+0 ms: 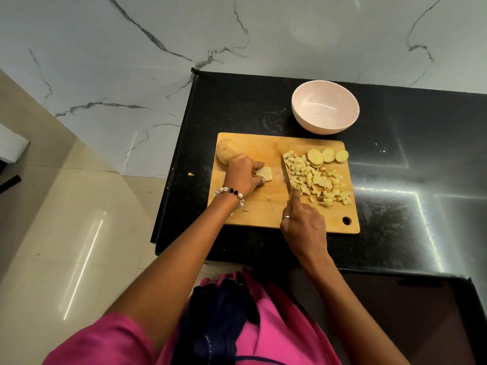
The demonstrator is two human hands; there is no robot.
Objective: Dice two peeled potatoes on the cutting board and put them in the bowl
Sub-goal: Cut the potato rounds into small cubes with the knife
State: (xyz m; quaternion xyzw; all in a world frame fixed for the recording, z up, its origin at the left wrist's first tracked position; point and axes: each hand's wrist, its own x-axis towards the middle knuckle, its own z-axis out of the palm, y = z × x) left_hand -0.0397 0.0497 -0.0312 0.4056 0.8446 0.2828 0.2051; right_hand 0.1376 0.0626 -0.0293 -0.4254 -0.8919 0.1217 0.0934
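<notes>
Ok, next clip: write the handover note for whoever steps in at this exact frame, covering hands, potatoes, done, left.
Left hand holds a potato piece down on the cutting board.
Right hand grips the knife, blade on the board.
Done: a pile of diced potato lies on the board's right side.
Left: three round slices, the held piece and the whole potato at the far-left corner need dicing. The bowl has no potato in it yet.

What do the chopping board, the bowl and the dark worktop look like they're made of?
The cutting board looks like pale wood or bamboo, matte, with visible grain and a hanging hole. The bowl is pale pink and smooth with a soft sheen, perhaps plastic or ceramic; I can't tell which. The countertop looks like polished black stone, speckled and mirroring light streaks.
</notes>
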